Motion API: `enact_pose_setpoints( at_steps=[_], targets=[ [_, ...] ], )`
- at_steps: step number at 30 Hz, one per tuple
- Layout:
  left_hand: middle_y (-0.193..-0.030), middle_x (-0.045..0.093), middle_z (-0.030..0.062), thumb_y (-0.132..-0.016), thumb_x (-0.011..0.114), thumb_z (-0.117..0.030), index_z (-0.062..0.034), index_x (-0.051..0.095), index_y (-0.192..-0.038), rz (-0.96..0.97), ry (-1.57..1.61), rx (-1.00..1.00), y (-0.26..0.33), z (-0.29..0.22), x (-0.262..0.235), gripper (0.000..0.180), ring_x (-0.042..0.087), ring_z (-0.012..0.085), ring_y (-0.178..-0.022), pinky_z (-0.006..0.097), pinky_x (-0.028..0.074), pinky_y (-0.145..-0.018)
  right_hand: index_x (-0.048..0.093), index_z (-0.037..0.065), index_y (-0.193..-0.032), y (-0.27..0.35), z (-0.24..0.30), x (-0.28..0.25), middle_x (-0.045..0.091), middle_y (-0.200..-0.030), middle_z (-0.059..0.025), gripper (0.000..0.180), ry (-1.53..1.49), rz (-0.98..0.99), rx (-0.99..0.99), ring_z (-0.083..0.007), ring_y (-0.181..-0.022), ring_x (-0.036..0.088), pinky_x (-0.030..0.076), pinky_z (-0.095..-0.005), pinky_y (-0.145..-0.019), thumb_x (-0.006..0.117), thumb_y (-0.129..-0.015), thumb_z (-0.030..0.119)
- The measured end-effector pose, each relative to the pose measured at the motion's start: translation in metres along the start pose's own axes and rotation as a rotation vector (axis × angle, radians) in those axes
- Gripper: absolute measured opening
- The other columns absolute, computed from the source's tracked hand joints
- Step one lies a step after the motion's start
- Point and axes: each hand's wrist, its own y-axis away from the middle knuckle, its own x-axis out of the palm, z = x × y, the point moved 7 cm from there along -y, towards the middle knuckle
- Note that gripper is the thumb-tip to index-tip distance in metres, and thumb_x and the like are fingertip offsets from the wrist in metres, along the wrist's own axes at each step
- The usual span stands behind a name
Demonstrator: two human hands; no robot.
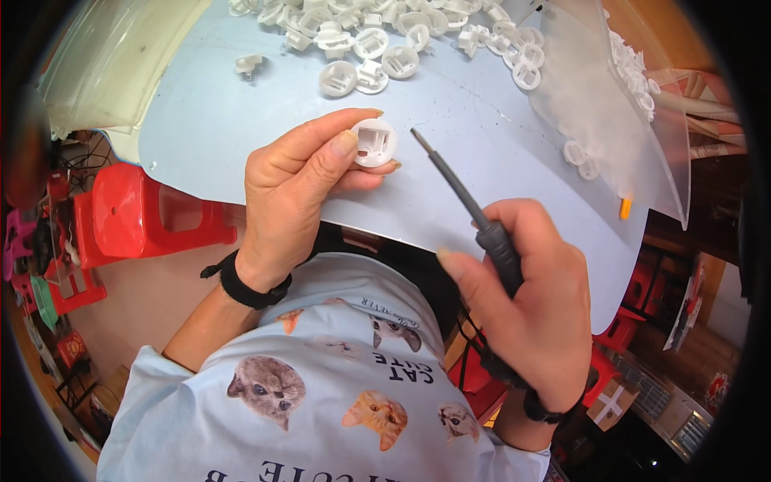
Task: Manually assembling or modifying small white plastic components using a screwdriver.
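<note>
Left hand [293,175] pinches a white disc [389,143] (screwdriver [475,213] apart, in right hand [540,305])

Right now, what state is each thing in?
Left hand: closed on white round part.
White round part: held, recess visible.
Right hand: gripping dark tool.
Dark tool: tip bare, apart from the part.
Loose white parts: heaped and scattered.
Red stool: unoccupied.

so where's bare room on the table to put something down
The table is bare left of the left hand, up to the cloudy plastic, nearer than one stray white piece. Another bare patch lies between the dark tool in the right hand and the clear sheet. The far side is crowded with heaped white parts.
</note>
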Motion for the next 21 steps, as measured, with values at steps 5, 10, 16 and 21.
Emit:
enact_pose_setpoints(
  at_steps=[5, 10, 16, 21],
  targets=[
    [-0.106, 0.065, 0.0178, -0.097, 0.050, -0.014, 0.0073, 0.054, -0.121, -0.010, 0.046, -0.018, -0.001, 0.002, -0.001, 0.032, 0.068, 0.0179, -0.086, 0.024, 0.057, -0.075, 0.051, 0.002, -0.087, -0.023, -0.015, 0.018, 0.044, -0.056, 0.0034, 0.016, -0.234, -0.054, 0.014, -0.0052, -0.052, 0.040, 0.032, -0.0224, -0.046, 0.061, -0.091, 0.014],
    [-0.100, 0.067, 0.0134, -0.096, 0.052, -0.012, 0.0052, 0.057, -0.120, -0.034, 0.045, 0.024, -0.001, 0.002, 0.003, 0.030, 0.067, 0.0165, -0.083, 0.024, 0.056, -0.072, 0.049, -0.003, -0.087, -0.047, 0.004, 0.039, 0.053, -0.064, -0.0210, 0.019, -0.160, -0.026, -0.167, -0.0329, -0.058, 0.052, 0.040, -0.0417, -0.052, 0.056, -0.090, 0.014],
    [-0.110, 0.063, 0.0187, -0.098, 0.050, -0.018, 0.0069, 0.053, -0.124, 0.053, -0.026, 0.032, 0.005, 0.000, 0.003, 0.036, 0.067, 0.0189, -0.085, 0.027, 0.056, -0.070, 0.047, -0.003, -0.085, -0.036, 0.017, 0.009, 0.057, -0.067, -0.0238, 0.014, -0.113, -0.048, -0.209, -0.0419, -0.063, 0.057, 0.044, -0.0465, -0.056, 0.054, -0.087, 0.008],
    [-0.109, 0.064, 0.0194, -0.098, 0.048, -0.020, 0.0059, 0.053, -0.123, 0.106, -0.051, 0.019, 0.006, -0.001, 0.003, 0.036, 0.067, 0.0186, -0.085, 0.026, 0.055, -0.072, 0.054, 0.001, -0.090, -0.028, 0.002, -0.117, 0.046, -0.068, 0.0038, 0.011, -0.126, -0.637, -0.093, -0.0059, -0.061, 0.039, 0.034, -0.0222, -0.054, 0.058, -0.092, 0.011]
  ],
)
